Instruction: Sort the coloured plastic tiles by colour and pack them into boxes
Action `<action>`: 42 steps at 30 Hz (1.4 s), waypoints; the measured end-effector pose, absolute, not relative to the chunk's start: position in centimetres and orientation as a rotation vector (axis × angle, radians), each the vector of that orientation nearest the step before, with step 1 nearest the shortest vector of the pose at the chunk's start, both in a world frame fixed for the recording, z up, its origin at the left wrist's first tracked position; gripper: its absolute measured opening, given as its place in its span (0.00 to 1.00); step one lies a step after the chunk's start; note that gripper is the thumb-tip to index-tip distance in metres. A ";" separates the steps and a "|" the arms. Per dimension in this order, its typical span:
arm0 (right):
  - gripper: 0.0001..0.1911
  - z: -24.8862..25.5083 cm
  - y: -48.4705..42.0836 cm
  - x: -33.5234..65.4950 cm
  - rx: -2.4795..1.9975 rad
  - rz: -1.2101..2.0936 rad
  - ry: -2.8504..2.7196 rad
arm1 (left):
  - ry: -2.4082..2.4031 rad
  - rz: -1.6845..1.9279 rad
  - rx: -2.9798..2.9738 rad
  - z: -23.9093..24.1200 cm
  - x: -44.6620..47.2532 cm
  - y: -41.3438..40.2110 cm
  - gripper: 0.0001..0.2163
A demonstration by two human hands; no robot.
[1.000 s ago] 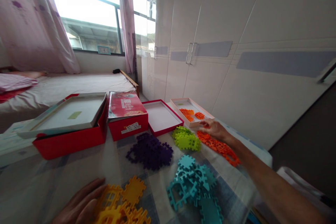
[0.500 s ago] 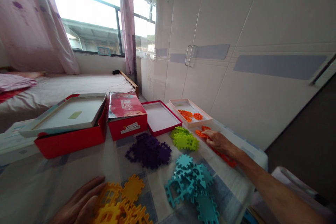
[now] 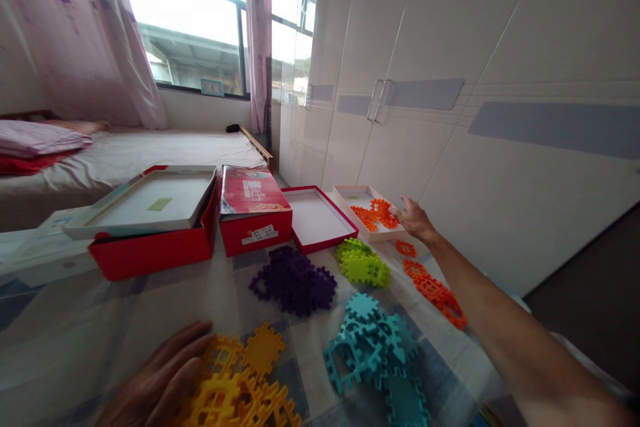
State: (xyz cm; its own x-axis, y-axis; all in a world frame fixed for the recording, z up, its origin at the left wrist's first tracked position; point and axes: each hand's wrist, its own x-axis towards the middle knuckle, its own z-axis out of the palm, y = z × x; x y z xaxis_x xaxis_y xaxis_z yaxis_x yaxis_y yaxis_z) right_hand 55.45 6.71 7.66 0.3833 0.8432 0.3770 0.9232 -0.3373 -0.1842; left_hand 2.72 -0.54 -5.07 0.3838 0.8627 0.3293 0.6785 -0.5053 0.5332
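My right hand [image 3: 413,218] reaches out to the far right, over the edge of a shallow pink-rimmed tray [image 3: 357,193] that holds orange plastic tiles [image 3: 376,213]. Its fingers look loosely spread right beside those tiles, with nothing clearly in them. More orange tiles [image 3: 433,287] lie in a row on the table under my forearm. My left hand [image 3: 159,381] rests flat and open at the near edge, touching a heap of yellow tiles [image 3: 239,387].
Purple [image 3: 296,280], green [image 3: 363,265] and teal tiles [image 3: 374,350] lie in separate piles. An empty red-rimmed tray [image 3: 338,237], a red box [image 3: 254,205] and a larger red box with a lid [image 3: 147,220] stand behind. A bed is at left, white wardrobe doors at right.
My right hand went from the tray down to the orange row on the table, then back up to the tray; the tray now holds more orange tiles. The left hand stayed put.
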 end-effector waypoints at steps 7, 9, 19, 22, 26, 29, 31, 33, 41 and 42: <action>0.33 4.0 -2.8 57.8 -2.391 -0.045 -1.712 | 1.370 0.845 2.343 -4.8 2.8 -0.5 0.17; 0.37 2.2 -6.7 58.5 -2.474 0.045 -1.722 | 1.370 0.825 2.341 -5.0 2.7 -0.4 0.17; 0.27 0.8 -11.3 57.0 -2.326 0.054 -1.749 | 1.336 0.806 2.381 -4.9 2.5 0.4 0.17; 0.26 1.2 -11.6 57.0 -2.319 0.008 -1.677 | 1.344 0.803 2.367 -4.7 2.5 0.3 0.17; 0.27 1.6 -11.9 58.3 -2.263 0.022 -1.518 | 1.311 0.805 2.389 -5.3 2.2 0.4 0.17; 0.26 2.7 -10.8 58.5 -2.197 0.162 -1.410 | 1.287 0.811 2.404 -5.8 2.0 0.7 0.17; 0.24 3.8 -8.9 57.8 -2.113 0.329 -1.376 | 1.280 0.811 2.404 -6.1 1.9 0.8 0.17; 0.24 5.2 -5.8 56.7 -2.044 0.469 -1.310 | 1.273 0.802 2.409 -6.1 1.7 0.8 0.17; 0.43 9.0 4.0 56.8 -2.133 0.320 -1.156 | 1.254 0.776 2.458 -6.3 1.4 0.8 0.17; 0.43 8.8 3.5 57.3 -2.173 0.317 -1.188 | 1.273 0.779 2.460 -6.4 1.5 0.8 0.17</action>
